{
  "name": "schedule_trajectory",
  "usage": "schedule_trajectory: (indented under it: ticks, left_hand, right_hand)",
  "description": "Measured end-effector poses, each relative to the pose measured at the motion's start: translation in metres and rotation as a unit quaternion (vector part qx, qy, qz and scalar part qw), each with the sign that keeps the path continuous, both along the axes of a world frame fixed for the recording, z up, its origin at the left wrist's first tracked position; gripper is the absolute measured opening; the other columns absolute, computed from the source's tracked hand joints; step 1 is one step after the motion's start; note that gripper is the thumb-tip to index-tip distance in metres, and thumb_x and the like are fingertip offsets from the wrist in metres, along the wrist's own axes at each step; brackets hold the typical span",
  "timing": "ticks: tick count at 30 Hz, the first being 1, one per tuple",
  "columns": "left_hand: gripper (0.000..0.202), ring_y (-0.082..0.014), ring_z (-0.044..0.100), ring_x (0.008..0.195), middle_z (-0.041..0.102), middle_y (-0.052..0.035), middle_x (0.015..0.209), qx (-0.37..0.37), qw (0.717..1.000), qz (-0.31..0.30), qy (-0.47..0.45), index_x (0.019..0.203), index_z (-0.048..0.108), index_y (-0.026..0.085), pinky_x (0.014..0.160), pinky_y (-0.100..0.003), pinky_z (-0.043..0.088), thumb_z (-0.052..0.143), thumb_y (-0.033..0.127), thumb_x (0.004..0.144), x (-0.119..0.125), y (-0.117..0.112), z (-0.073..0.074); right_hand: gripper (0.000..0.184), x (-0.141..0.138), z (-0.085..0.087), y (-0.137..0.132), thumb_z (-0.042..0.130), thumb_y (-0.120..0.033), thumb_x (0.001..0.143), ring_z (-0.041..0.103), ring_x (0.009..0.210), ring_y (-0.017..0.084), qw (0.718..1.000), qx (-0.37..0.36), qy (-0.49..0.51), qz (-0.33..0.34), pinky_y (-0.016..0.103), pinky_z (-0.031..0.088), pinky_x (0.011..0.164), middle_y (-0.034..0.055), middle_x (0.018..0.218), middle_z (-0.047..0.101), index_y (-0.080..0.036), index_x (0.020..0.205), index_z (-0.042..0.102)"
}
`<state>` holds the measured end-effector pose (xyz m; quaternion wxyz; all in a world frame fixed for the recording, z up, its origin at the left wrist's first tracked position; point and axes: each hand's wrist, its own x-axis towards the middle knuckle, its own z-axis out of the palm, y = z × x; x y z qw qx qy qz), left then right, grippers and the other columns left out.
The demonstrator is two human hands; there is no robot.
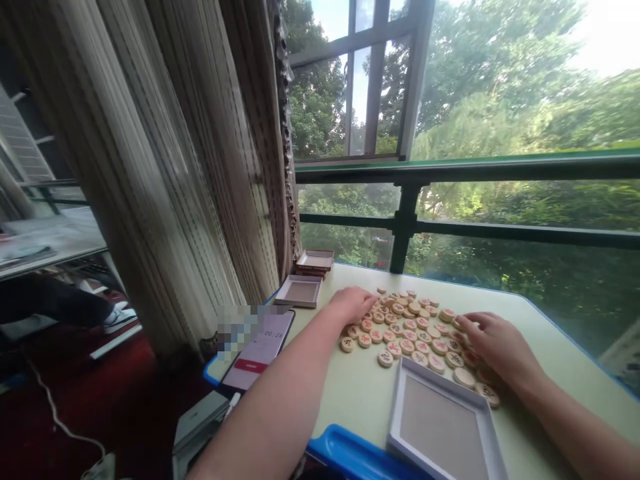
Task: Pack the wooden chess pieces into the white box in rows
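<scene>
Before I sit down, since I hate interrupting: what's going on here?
A person's left hand is at the far-left edge of the round pieces on the table, the right hand at their right. Whether either grips one is hard to tell. Many pieces show red or black marks. A tray lies nearer, a phone to the left.

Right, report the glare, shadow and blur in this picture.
Head view: the white sky at upper right is blown out; head view: the dark red floor at lower left lies dim; head view: the round pale wooden discs look slightly soft, not crisp.
</scene>
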<state>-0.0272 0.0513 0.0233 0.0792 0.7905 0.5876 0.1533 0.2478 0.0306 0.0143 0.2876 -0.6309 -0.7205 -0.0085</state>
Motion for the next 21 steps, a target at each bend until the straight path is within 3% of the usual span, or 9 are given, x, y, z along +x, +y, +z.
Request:
schedule_trajectory:
  ticks: [4, 6, 10, 13, 17, 19, 21]
  left_hand:
    - [0.034, -0.0247, 0.061, 0.098, 0.066, -0.0107, 0.113, -0.002, 1.0, 0.026, 0.001, 0.108, 0.067, 0.023, 0.079, -0.029, 0.045, 0.043, 0.031, 0.086, 0.001, 0.001, -0.001]
    - [0.047, -0.023, 0.061, 0.098, 0.064, -0.0081, 0.117, -0.024, 0.998, 0.055, -0.008, 0.122, 0.058, 0.028, 0.079, -0.027, 0.045, 0.051, 0.015, 0.077, -0.005, 0.002, -0.001]
    - [0.047, -0.0236, 0.061, 0.099, 0.066, -0.0073, 0.115, -0.054, 0.996, 0.074, -0.016, 0.11, 0.066, 0.027, 0.079, -0.027, 0.045, 0.053, 0.006, 0.07, -0.02, 0.007, -0.001]
    - [0.042, -0.0242, 0.06, 0.101, 0.066, -0.0089, 0.114, -0.045, 0.995, 0.084, -0.021, 0.107, 0.068, 0.025, 0.081, -0.029, 0.045, 0.052, 0.008, 0.072, -0.024, 0.01, -0.002]
    - [0.034, -0.0238, 0.055, 0.11, 0.062, -0.0082, 0.12, -0.018, 0.995, 0.091, -0.03, 0.112, 0.065, 0.026, 0.09, -0.031, 0.041, 0.049, 0.024, 0.082, -0.023, 0.013, -0.005]
    - [0.032, -0.0233, 0.053, 0.111, 0.062, -0.0075, 0.12, -0.008, 0.995, 0.095, -0.036, 0.109, 0.066, 0.026, 0.092, -0.031, 0.04, 0.049, 0.031, 0.083, -0.023, 0.016, -0.006]
    - [0.028, -0.0221, 0.057, 0.104, 0.066, -0.0075, 0.112, -0.012, 0.994, 0.104, -0.044, 0.101, 0.07, 0.025, 0.088, -0.029, 0.043, 0.05, 0.034, 0.082, -0.025, 0.018, -0.008]
  right_hand:
    - [0.036, 0.003, -0.002, 0.002, 0.041, -0.039, 0.08, 0.064, 0.078, 0.031, 0.999, 0.028, -0.001, 0.016, 0.041, 0.047, 0.067, 0.016, 0.083, 0.069, -0.018, 0.069, 0.067]
    - [0.034, 0.002, -0.001, 0.0, 0.041, -0.039, 0.08, 0.064, 0.077, 0.03, 0.999, 0.04, 0.0, 0.02, 0.041, 0.047, 0.066, 0.0151, 0.082, 0.069, -0.019, 0.068, 0.066]
    - [0.036, -0.001, 0.003, -0.008, 0.039, -0.039, 0.081, 0.064, 0.079, 0.03, 1.0, 0.019, 0.012, 0.006, 0.04, 0.047, 0.067, 0.0147, 0.083, 0.07, -0.018, 0.071, 0.067]
    - [0.038, 0.0, 0.001, -0.006, 0.039, -0.04, 0.081, 0.063, 0.085, 0.03, 1.0, 0.016, -0.003, -0.001, 0.043, 0.044, 0.078, 0.014, 0.086, 0.07, -0.018, 0.071, 0.068]
    - [0.036, 0.005, -0.003, 0.001, 0.042, -0.04, 0.079, 0.06, 0.095, 0.031, 0.999, 0.039, -0.018, -0.025, 0.049, 0.037, 0.09, 0.0111, 0.087, 0.07, -0.019, 0.069, 0.069]
    - [0.036, 0.004, 0.0, -0.001, 0.043, -0.041, 0.08, 0.058, 0.099, 0.032, 0.998, 0.048, -0.014, -0.037, 0.051, 0.035, 0.091, 0.0115, 0.089, 0.07, -0.019, 0.07, 0.07]
    - [0.037, -0.003, 0.01, -0.009, 0.044, -0.044, 0.081, 0.057, 0.099, 0.032, 0.998, 0.06, -0.02, -0.002, 0.051, 0.035, 0.09, 0.0131, 0.092, 0.068, -0.019, 0.075, 0.071]
